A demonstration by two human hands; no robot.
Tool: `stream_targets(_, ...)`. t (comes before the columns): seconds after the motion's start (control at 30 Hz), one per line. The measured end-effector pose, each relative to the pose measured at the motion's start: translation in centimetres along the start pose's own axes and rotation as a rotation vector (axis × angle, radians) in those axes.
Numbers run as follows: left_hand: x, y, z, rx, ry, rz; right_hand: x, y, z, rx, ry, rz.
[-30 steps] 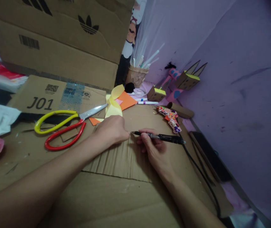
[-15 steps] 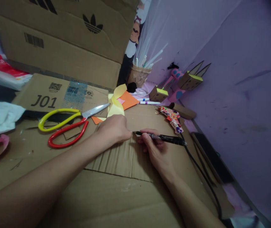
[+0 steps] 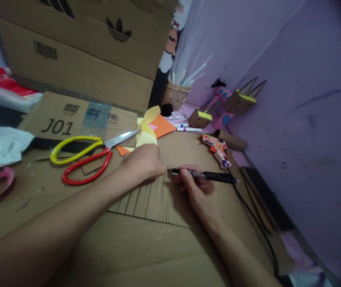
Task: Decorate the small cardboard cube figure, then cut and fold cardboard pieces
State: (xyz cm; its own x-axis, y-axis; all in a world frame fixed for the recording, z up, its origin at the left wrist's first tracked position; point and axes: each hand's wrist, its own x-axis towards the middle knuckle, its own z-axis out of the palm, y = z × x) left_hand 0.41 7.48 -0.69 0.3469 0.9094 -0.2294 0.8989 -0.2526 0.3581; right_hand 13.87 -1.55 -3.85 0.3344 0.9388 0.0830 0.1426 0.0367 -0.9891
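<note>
My right hand (image 3: 198, 191) grips a black pen (image 3: 218, 177), its tip pointing left toward my left thumb. Curled closed, my left hand (image 3: 144, 161) rests on a ridged piece of cardboard (image 3: 152, 203); its fingers are tucked under, so anything inside them is hidden. The pen's tip is at the cardboard's upper part, and I cannot tell whether it touches. Left of my left hand lie scissors (image 3: 107, 149) with one yellow and one red handle, blades apart. Yellow paper (image 3: 146, 137) and orange paper (image 3: 162, 126) lie just beyond that hand.
A flower-patterned glue gun (image 3: 216, 150) with a black cord lies to the right, near a cardboard tube (image 3: 231, 140). Behind are markers (image 3: 188, 129), a cup of sticks (image 3: 174, 95) and small cardboard figures (image 3: 200, 118). A flat box (image 3: 59, 115) and crumpled tissue (image 3: 2, 145) are left.
The scene has shifted slightly right in view. The pen's tip has dropped a little and its angle has changed slightly, while my left hand keeps its place on the cardboard.
</note>
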Motion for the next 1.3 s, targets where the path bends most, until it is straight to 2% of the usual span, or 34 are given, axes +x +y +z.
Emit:
stream_targets(0.23,-0.2,0.1,-0.3,-0.001,0.005,0.002,-0.2,0.4,-0.3,-0.041,-0.022,-0.072)
stream_targets(1.3,-0.4,0.2,-0.2,0.009,0.025,0.011,-1.9,0.0,-0.6,-0.162,-0.064,-0.141)
